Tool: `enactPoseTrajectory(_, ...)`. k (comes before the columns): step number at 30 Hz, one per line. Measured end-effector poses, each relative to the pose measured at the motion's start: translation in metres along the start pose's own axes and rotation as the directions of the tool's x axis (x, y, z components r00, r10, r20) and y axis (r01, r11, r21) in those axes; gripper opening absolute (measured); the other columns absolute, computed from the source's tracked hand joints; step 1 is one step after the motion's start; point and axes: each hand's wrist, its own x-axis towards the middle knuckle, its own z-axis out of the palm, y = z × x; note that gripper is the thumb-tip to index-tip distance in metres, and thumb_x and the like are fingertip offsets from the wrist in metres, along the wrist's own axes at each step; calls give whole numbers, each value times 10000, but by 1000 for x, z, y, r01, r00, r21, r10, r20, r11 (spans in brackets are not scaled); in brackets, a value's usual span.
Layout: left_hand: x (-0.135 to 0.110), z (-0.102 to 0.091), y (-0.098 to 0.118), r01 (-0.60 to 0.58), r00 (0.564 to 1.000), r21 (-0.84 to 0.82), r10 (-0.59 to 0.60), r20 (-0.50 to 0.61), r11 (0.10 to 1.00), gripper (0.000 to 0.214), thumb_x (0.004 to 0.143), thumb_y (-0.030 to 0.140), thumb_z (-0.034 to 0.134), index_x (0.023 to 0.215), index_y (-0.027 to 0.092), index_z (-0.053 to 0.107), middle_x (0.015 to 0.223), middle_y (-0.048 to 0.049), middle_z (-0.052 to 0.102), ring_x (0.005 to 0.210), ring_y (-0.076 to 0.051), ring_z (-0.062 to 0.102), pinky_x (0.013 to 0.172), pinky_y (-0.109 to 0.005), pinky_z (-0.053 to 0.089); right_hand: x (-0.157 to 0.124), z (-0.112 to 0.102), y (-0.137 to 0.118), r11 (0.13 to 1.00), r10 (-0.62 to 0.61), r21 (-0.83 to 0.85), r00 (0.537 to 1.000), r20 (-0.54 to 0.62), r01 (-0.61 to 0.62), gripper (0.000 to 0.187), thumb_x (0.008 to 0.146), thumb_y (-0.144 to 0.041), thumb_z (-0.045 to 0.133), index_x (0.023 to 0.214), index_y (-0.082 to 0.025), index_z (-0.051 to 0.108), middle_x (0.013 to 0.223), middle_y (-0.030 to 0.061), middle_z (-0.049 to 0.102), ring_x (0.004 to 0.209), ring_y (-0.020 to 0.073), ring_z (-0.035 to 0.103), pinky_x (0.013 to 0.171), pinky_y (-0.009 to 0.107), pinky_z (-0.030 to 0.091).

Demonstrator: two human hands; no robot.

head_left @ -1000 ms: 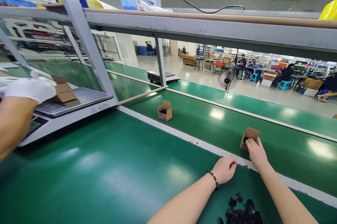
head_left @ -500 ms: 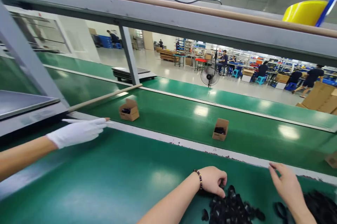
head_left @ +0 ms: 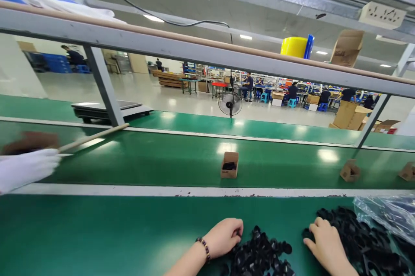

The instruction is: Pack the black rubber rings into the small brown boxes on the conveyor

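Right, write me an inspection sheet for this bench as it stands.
Surface: green bench top, a white strip, then the green conveyor belt.
Job's things: small black plastic parts in a smaller pile and a larger pile; open brown cardboard box on the belt with black parts inside.
Clutter: clear plastic bag at far right; another small cardboard box farther right on the belt.
Hands: left hand curled at the smaller pile's edge; right hand on the larger pile; grip cannot be told. Co-worker's white-gloved hand at the left edge.
Cables: black cable looping above the top rail.
Surroundings: flat weighing scale, standing fan, seated people far off.
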Motion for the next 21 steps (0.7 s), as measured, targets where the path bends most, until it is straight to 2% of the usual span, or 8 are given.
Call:
enactPoseTrajectory(3,0,2,-6,102,993,-87,-107,-56,991,91,689,137,480,705,193,550,663,38,540,646,-132,505,584,-205,348,28,2,-33,1000,24,-6,999,-32,-24,125,674,-92,615,626,-207,627,816,57,605,806,236,563,662,328,394)
enactPoseTrajectory(5,9,1,-8,152,976,-155,-173,-134,976,73,710,141,471,698,188,525,649,38,528,650,-134,512,602,-207,362,49,6,-52,998,52,42,994,-94,-48,186,693,-35,556,644,-197,631,898,75,600,864,241,550,677,325,387)
enactPoseTrajectory(8,30,-1,-8,181,913,-296,-272,-303,938,94,770,153,417,728,191,492,636,32,504,656,-141,520,619,-211,382,72,16,-73,986,108,142,981,-159,-86,268,737,12,453,703,-183,634,966,97,574,918,244,533,696,316,386)
enactPoseTrajectory(10,41,2,-8,189,876,-360,-322,-358,913,115,785,134,387,751,189,482,635,27,497,644,-141,521,617,-212,387,78,26,-79,982,96,174,984,-153,-69,281,754,16,430,726,-178,631,891,88,570,831,216,550,662,293,390)
enactPoseTrajectory(12,46,7,-9,199,865,-336,-326,-382,921,127,772,100,389,744,186,478,645,21,503,645,-139,520,621,-211,383,78,36,-80,980,61,198,988,-145,-31,213,784,-45,466,732,-182,620,828,68,559,748,196,554,630,279,396)
enactPoseTrajectory(15,45,12,-15,208,870,-216,-281,-405,954,119,757,86,425,727,191,472,685,16,532,669,-136,524,632,-207,367,76,48,-79,961,42,277,989,-140,-2,122,813,-163,520,713,-191,584,813,52,540,728,191,552,628,275,407)
enactPoseTrajectory(21,39,7,-28,226,890,-139,-263,-373,964,96,794,155,411,719,198,452,673,19,540,651,-138,516,619,-204,370,83,56,-86,926,58,378,988,-146,1,179,785,-62,480,676,-196,527,813,32,515,713,165,532,644,267,404)
